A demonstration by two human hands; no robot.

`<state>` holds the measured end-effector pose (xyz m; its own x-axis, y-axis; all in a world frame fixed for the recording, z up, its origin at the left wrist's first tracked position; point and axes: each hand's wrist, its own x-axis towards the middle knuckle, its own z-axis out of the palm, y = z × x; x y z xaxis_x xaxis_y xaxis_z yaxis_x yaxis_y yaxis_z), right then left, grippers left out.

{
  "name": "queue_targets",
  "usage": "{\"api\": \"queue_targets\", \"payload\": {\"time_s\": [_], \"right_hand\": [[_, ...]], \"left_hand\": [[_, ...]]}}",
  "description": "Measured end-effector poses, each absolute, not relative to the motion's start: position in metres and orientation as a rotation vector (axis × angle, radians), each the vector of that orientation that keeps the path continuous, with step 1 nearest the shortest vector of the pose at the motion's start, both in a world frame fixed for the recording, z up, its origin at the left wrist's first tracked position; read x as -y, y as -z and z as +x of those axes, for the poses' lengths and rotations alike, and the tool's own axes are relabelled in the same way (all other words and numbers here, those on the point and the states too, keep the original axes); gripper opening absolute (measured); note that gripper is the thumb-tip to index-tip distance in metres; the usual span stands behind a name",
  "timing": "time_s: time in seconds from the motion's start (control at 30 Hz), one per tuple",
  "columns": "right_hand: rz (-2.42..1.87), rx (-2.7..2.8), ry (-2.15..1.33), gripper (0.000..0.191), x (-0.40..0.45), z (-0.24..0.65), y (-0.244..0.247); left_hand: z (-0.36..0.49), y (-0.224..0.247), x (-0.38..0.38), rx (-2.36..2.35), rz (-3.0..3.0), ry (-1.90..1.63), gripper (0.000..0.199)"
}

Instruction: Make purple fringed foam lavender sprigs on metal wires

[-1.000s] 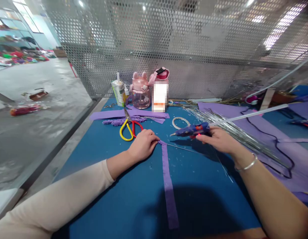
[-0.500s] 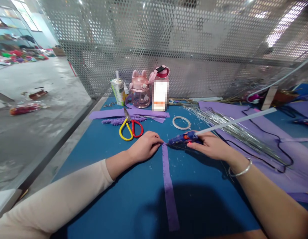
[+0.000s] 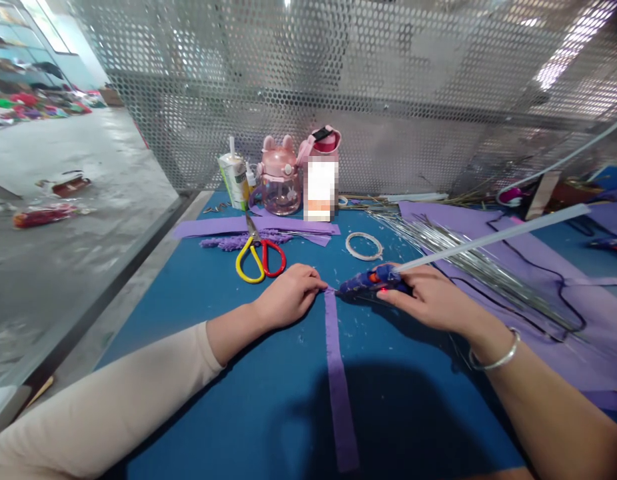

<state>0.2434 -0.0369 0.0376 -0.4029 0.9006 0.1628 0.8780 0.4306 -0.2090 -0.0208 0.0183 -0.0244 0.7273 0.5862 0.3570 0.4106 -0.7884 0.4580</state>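
A long narrow strip of purple paper [image 3: 341, 387] lies on the blue tabletop [image 3: 238, 400], running towards me. My left hand [image 3: 292, 293] pinches its far end between thumb and fingers. In my right hand [image 3: 433, 297] is a blue hot glue gun [image 3: 366, 283], with a red light glowing on its side. A long whitish glue stick [image 3: 498, 237] sticks out of its back. The gun's nozzle points left, close beside the strip's far end; whether they touch I cannot tell.
Scissors [image 3: 261, 260] with yellow and red handles lie beyond my left hand, near purple strips [image 3: 213, 228]. A white tape ring [image 3: 363, 247] is further back. Bottles, including a pink one [image 3: 281, 183], stand by the perforated metal panel [image 3: 388, 87]. Silver wires [image 3: 468, 267] and a black cord lie right.
My right hand has drawn the glue gun slightly to the right, its nozzle a little further from the strip's end. My left hand keeps its pinch; the view has shifted slightly.
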Motion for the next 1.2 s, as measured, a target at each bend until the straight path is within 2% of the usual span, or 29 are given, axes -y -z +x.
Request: {"api": "queue_targets", "payload": {"time_s": [0.27, 0.57, 1.03, 1.13, 1.2], "right_hand": [[-1.550, 2.496, -0.097, 0.033, 0.038, 0.238, -0.036], [-1.637, 2.515, 0.014, 0.049, 0.035, 0.237, -0.033], [-1.646, 2.502, -0.127, 0.046, 0.036, 0.233, -0.039], [-1.611, 2.538, -0.215, 0.045, 0.036, 0.235, -0.041], [-1.551, 2.510, -0.345, 0.037, 0.036, 0.239, -0.045]], "left_hand": [[-0.020, 0.023, -0.018, -0.767, 2.598, -0.690, 0.027], [-0.020, 0.022, -0.017, -0.775, 2.613, -0.673, 0.026], [-0.020, 0.021, -0.017, -0.785, 2.611, -0.633, 0.027], [-0.021, 0.022, -0.017, -0.777, 2.614, -0.637, 0.027], [-0.021, 0.023, -0.017, -0.774, 2.616, -0.642, 0.027]]}}
